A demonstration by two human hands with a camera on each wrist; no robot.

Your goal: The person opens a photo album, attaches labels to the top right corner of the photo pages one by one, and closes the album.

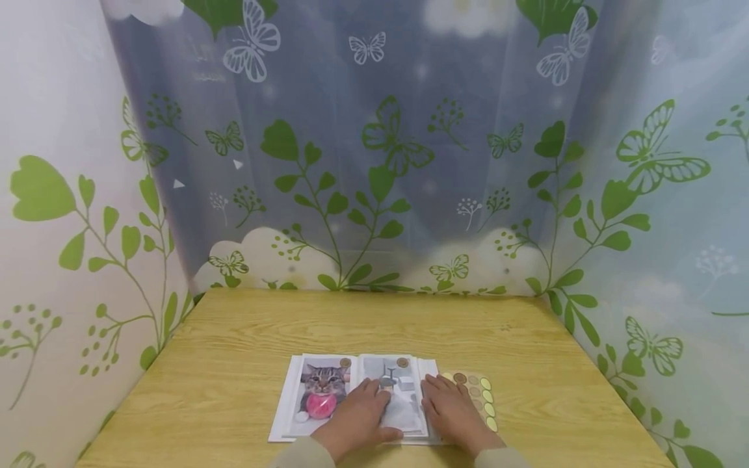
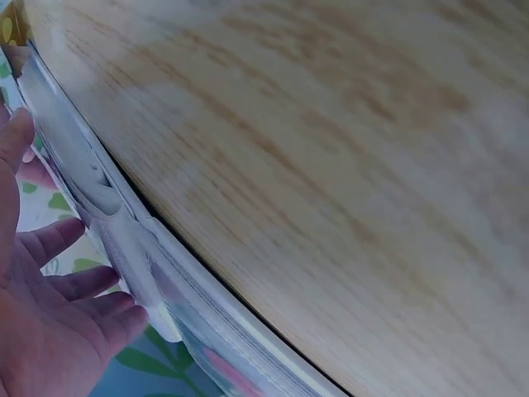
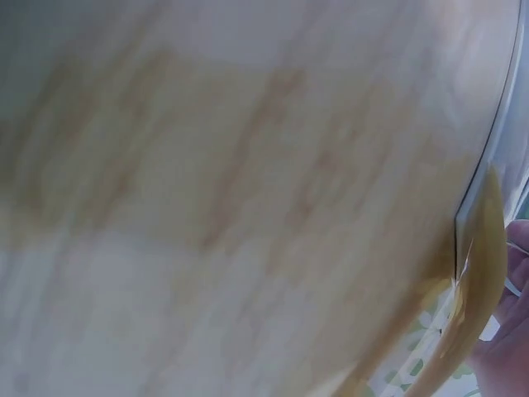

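You are resting your left hand [image 1: 363, 413] on the right page [image 1: 404, 403], its fingers loosely extended and gripping nothing, while your right hand [image 1: 455, 409] is lying relaxed with straight fingers across the book's right margin; whether a fingertip is tucking under that edge, you cannot tell. Beneath your hands, the book [image 1: 354, 372] is lying open at the near side of the worktop [image 1: 374, 322]. As for how far along things are, both facing pages are already bearing a brown disc, one [image 1: 346, 363] at the upper right of the left page [image 1: 309, 422] and one [image 1: 402, 362] at the upper right of the other, so this spread seems to be finished. What is apparently remaining is the sheet [image 1: 479, 375] just right of the book, partly under your right hand, where yellow, tan and brown discs are sitting in columns; whether other pages are lacking discs is not showing. The book is facing you, its page tops pointing away toward the patterned curtain [image 1: 421, 214] and the cat picture standing upright to your eye. Its fold is running away from you, while the open spread's long axis is stretching left to right.
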